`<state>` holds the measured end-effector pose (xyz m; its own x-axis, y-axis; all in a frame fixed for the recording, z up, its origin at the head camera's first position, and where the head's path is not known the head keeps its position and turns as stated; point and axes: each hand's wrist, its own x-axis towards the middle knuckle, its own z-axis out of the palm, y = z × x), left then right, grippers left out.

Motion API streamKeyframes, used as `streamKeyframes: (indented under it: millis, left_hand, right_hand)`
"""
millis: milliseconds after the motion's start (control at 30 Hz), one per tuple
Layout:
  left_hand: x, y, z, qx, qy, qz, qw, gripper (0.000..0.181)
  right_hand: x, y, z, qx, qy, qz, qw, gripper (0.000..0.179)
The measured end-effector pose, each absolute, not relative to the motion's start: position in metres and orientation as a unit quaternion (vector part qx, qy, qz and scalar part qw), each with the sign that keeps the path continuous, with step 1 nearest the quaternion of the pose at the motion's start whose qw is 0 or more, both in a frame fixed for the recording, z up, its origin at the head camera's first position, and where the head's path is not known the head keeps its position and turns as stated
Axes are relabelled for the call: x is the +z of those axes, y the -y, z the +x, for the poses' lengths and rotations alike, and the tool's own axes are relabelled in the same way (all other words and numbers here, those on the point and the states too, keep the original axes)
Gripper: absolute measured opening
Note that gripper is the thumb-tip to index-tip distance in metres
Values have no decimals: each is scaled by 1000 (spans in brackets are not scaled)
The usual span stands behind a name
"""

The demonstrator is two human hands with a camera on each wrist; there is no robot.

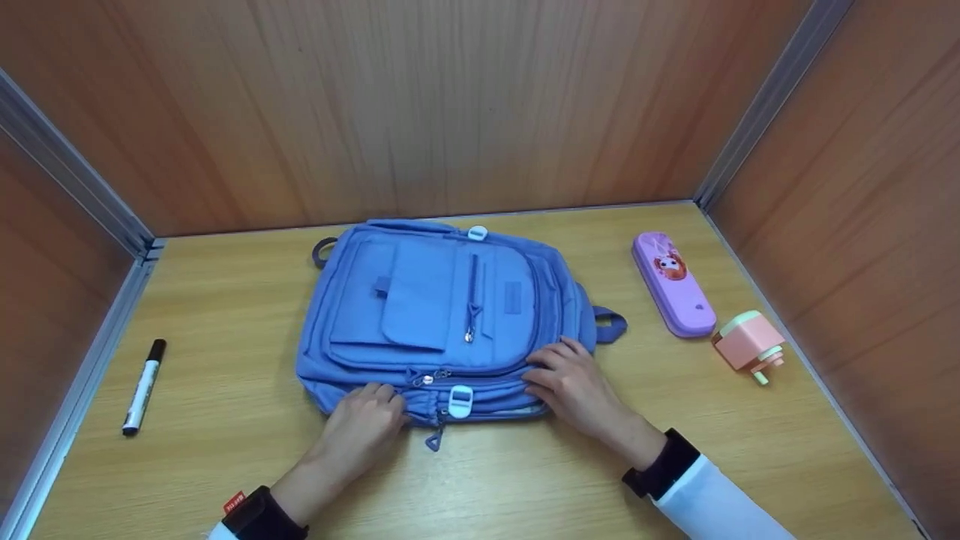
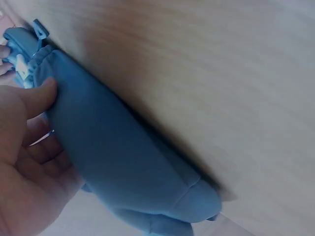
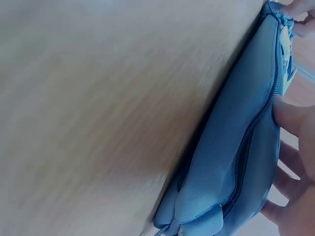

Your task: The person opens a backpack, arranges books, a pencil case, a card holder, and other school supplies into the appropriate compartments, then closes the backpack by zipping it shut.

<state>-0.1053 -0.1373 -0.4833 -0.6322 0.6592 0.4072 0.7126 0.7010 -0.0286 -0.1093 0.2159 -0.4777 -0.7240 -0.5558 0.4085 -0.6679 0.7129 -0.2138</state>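
Observation:
A blue backpack (image 1: 420, 292) lies flat on the table, its front pockets facing up and its top loop pointing right. At its near side, my left hand (image 1: 364, 424) grips the side pocket (image 2: 108, 132), the thumb on the fabric and the fingers curled behind it. My right hand (image 1: 577, 386) holds the near edge closer to the top, with its thumb beside a zipper (image 3: 246, 142) that is partly parted in the right wrist view. Between the hands are a white buckle (image 1: 460, 402) and a hanging triangular zipper pull (image 1: 433, 441).
To the right lie a purple pencil case (image 1: 673, 285) with a cartoon picture and a pink pencil sharpener (image 1: 750, 343) with a crank. A black-capped marker (image 1: 144, 387) lies at the left. Wooden panels (image 1: 480, 112) enclose the table's back and sides.

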Motion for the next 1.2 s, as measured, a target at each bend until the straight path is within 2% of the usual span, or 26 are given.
streamKeyframes:
  millis: [200, 500, 733, 833, 900, 1200]
  left_hand:
    - [-476, 135, -104, -70, 907, -382, 165, 14]
    - [-474, 130, -107, -29, 903, -393, 174, 25]
    - [-473, 129, -110, -30, 902, -392, 180, 29]
    - [-472, 130, -110, -38, 901, -393, 181, 29]
    - [-471, 130, -111, -43, 900, -394, 183, 30]
    - [-469, 131, -110, -55, 899, -390, 192, 33]
  right_hand:
    - [-479, -219, -121, 179, 915, 322, 163, 14]
    - [-480, -217, -135, 176, 920, 299, 183, 13]
    - [-476, -195, -123, 157, 921, 286, 213, 15]
    - [-474, -178, -112, 153, 919, 294, 214, 11]
    - [-474, -165, -105, 147, 920, 301, 205, 11]
    - [-481, -112, -81, 79, 948, 299, 76, 47]
